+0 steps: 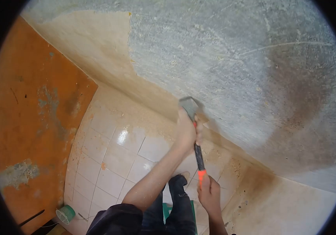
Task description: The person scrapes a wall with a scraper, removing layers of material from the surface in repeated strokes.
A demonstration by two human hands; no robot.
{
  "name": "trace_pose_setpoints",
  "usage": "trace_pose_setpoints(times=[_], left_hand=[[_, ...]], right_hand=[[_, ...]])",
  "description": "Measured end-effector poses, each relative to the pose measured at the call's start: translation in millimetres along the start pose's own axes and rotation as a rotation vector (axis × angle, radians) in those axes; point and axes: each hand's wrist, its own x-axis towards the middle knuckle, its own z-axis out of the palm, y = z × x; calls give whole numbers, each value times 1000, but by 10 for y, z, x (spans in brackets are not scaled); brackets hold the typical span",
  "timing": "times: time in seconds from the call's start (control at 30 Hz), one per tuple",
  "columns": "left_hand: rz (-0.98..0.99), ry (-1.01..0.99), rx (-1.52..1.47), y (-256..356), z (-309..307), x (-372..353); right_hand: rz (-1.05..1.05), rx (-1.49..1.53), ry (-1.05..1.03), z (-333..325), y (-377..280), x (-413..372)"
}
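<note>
A scraper (199, 157) with a flat grey blade and a black-and-red handle slants up toward the wall. Close below the blade, my left hand (186, 131) is wrapped round its upper part, slightly blurred. My right hand (209, 192) grips the orange-red end of the handle, lower down. The blade lies at the lower edge of the rough grey wall surface (215, 51), where a beige coated strip (152, 94) begins; whether it touches cannot be made out.
An orange wall (27, 109) with patches of bare plaster stands at left. Pale floor tiles (129, 156) carry dust and crumbs. A green basket (65, 214) is at lower left, and a green stool (167, 211) shows by my legs.
</note>
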Motion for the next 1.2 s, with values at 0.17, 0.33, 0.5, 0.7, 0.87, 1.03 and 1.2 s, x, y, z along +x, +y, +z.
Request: trace_pose_setpoints(times=[0.17, 0.33, 0.5, 0.7, 0.87, 1.03, 1.2], left_hand=[[121, -2, -42, 127, -251, 328], [-11, 27, -5, 101, -70, 88], [-10, -20, -19, 127, -153, 135], [-8, -12, 17, 160, -120, 108], [-71, 16, -15, 30, -37, 63], [6, -7, 2, 99, -194, 191], [-39, -13, 16, 96, -116, 93]], right_hand=[[-74, -60, -15, 81, -111, 207], [24, 25, -6, 73, -72, -5], [-13, 15, -6, 190, -13, 37], [-2, -20, -10, 184, -55, 84], [44, 144, 29, 116, 73, -43], [-23, -34, -2, 182, -139, 56], [35, 59, -6, 160, -128, -43]])
